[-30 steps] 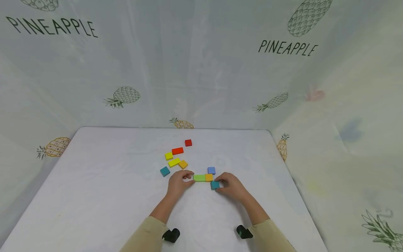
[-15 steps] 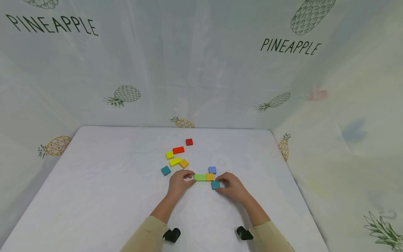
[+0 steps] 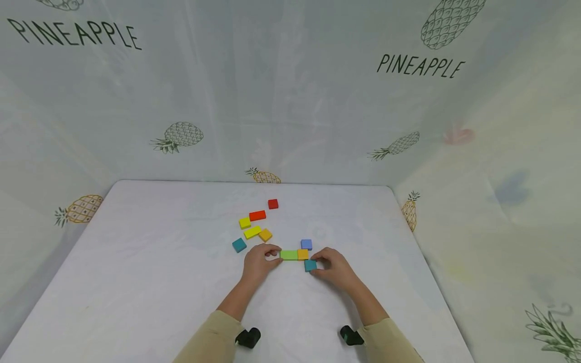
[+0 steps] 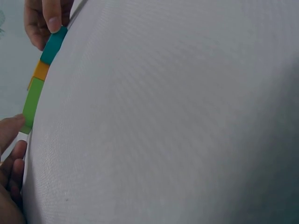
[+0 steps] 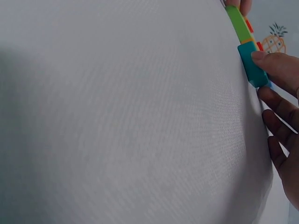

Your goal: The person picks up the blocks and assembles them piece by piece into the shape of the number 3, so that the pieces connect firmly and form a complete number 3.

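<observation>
A long green block [image 3: 288, 255] lies on the white table, its right end against an orange block [image 3: 302, 254]. My left hand [image 3: 258, 263] holds the green block's left end, thumb on the near side and index finger at the far corner. In the left wrist view the thumb [image 4: 11, 127] presses the green block's near face. My right hand [image 3: 335, 268] pinches a teal block [image 3: 310, 265] in front of the orange block's right end. The teal block's near face shows in the right wrist view, the thumb [image 5: 261, 56] laid on it. A blue block [image 3: 306, 244] sits just behind the orange one.
Left and behind are a second teal block [image 3: 239, 245], a second orange block [image 3: 265, 235], two yellow blocks [image 3: 252, 232] and two red blocks [image 3: 257, 216]. The white table [image 3: 159, 282] meets a pineapple-print sheet [image 3: 290, 91] at its back edge.
Both hands keep their places on the green and teal blocks. The whole head view has shifted slightly, while the blocks keep their arrangement.
</observation>
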The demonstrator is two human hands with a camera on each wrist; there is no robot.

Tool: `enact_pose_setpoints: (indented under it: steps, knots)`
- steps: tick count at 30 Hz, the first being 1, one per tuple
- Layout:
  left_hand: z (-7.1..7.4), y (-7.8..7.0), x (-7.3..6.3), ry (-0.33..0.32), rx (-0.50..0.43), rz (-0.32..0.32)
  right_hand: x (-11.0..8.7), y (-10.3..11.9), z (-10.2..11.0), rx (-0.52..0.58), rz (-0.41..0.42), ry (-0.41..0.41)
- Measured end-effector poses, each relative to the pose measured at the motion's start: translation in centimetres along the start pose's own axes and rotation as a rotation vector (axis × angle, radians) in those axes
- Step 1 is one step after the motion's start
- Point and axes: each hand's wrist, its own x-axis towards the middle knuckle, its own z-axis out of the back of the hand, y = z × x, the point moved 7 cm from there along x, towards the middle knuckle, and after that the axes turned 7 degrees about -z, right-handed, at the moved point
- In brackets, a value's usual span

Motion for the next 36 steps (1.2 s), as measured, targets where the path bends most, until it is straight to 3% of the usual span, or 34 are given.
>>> enact_pose_setpoints:
  steps: [36]
  knots:
    - [0.24,-0.48,-0.22,-0.011,0.021,-0.017,0.07,-0.16,-0.08,0.011,-0.011,-0.007]
